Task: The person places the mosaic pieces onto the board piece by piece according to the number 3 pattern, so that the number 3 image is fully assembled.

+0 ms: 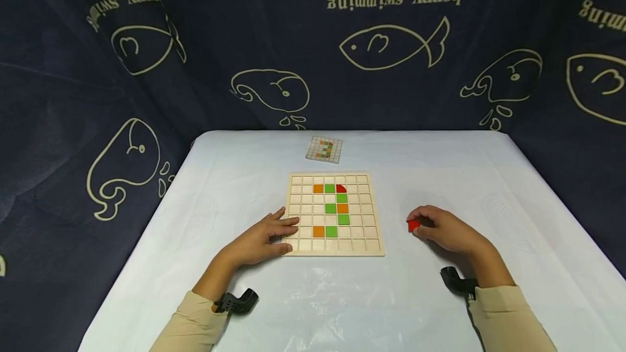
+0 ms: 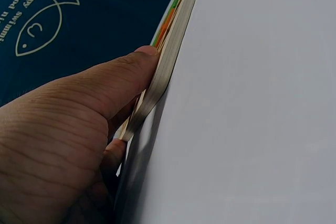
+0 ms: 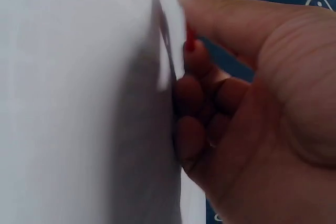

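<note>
On the white table lies a square wooden grid board [image 1: 359,242] with orange, green and red pieces set in some cells. A red rounded piece [image 1: 340,188] sits at the upper right of that pattern. My left hand [image 1: 264,237] rests on the board's left edge, fingers fairly straight and spread. In the left wrist view, the thumb [image 2: 134,69] lies against the board's rim [image 2: 176,30]. Off to the right of the board, my right hand [image 1: 447,230] pinches a small red piece [image 1: 413,226] between thumb and fingers. Fingers partly cover this piece in the right wrist view.
Behind the board lies a small pattern card [image 1: 324,149] showing a similar coloured grid. Dark cloth [image 1: 313,42] with fish and whale drawings hangs around the back and sides of the white table [image 1: 342,303]. Each wrist carries a black device [image 1: 238,302].
</note>
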`<state>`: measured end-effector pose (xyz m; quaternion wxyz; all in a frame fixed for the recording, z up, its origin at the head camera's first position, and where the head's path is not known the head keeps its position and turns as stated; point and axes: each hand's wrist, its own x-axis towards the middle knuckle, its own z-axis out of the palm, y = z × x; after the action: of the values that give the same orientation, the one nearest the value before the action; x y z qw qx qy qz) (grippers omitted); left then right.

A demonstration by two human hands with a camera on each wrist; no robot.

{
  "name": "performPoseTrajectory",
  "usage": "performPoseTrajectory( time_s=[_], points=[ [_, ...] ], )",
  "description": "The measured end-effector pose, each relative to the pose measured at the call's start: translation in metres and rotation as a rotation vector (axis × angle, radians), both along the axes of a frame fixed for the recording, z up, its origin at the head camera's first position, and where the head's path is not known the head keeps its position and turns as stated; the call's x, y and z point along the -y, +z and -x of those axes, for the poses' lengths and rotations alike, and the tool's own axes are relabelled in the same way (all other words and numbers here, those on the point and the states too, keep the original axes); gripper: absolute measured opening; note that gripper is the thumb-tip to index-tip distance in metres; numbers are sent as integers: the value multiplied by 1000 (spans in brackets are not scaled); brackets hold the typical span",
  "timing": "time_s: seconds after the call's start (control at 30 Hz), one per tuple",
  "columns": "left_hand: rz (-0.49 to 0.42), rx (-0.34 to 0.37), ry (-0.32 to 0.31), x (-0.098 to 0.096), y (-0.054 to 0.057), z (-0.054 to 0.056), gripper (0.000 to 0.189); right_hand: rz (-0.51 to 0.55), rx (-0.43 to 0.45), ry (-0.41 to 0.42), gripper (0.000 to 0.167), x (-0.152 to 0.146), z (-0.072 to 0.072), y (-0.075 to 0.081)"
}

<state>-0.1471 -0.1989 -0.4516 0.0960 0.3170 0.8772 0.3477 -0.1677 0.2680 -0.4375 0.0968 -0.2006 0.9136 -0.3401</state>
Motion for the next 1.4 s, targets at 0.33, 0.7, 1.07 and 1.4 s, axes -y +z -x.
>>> performPoseTrajectory(
  time_s=[0.33, 0.7, 1.07, 1.4],
  points=[
    [4, -7, -14, 0, 1, 0, 49, 30, -14, 34, 18, 19, 4, 15],
    [6, 2, -6, 0, 0, 0, 49, 48, 33, 84, 22, 63, 12, 16],
    [14, 5, -4, 1, -2, 0, 50, 97, 61, 167, 21, 104, 16, 19],
    [22, -9, -6, 1, -3, 2, 50, 99, 63, 203, 19, 124, 15, 16]
  ],
)
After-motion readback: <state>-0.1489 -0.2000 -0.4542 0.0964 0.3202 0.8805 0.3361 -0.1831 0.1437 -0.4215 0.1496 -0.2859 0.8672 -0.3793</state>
